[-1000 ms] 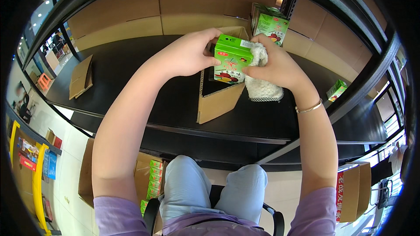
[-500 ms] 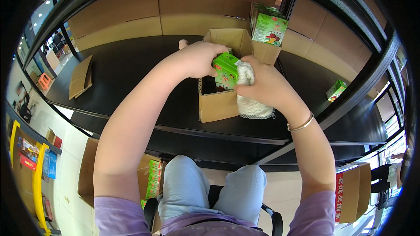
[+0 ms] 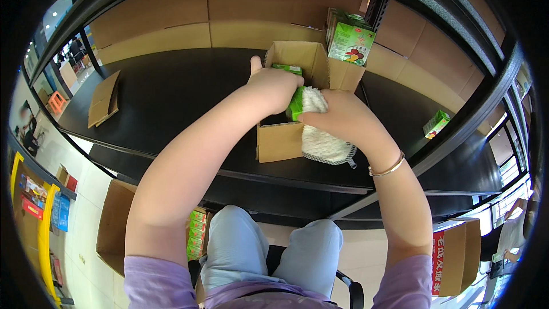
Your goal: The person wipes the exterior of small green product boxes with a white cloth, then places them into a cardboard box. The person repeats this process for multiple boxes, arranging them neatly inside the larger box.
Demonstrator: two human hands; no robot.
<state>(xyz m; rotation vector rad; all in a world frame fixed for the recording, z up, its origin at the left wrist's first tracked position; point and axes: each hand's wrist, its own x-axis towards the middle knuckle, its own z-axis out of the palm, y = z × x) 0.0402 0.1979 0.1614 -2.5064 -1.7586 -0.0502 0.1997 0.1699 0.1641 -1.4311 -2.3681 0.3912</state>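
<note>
Over an open cardboard box point(image 3: 280, 144), my left hand point(image 3: 273, 88) grips a green drink carton point(image 3: 295, 105) from its left side, hiding most of it. My right hand point(image 3: 338, 112) is closed on a white cloth point(image 3: 327, 144) and presses it against the carton's right side, thumb towards the carton. The cloth's checked edge hangs over the box's front right corner. Behind my left fingers, another green carton point(image 3: 289, 69) shows inside the box near its back left. The rest of the box's contents is hidden by my hands.
The box stands on a black shelf point(image 3: 189, 103). Green cartons point(image 3: 352, 40) stand in a row behind its right flap. A single carton point(image 3: 437, 124) sits far right, past a black post. A cardboard piece point(image 3: 104, 100) lies left. Below, cartons point(image 3: 196, 232) fill a floor box.
My left hand has moved right and wraps over the carton, whose printed front has gone out of sight. The cloth has shifted slightly left. A second carton in the box shows more.
</note>
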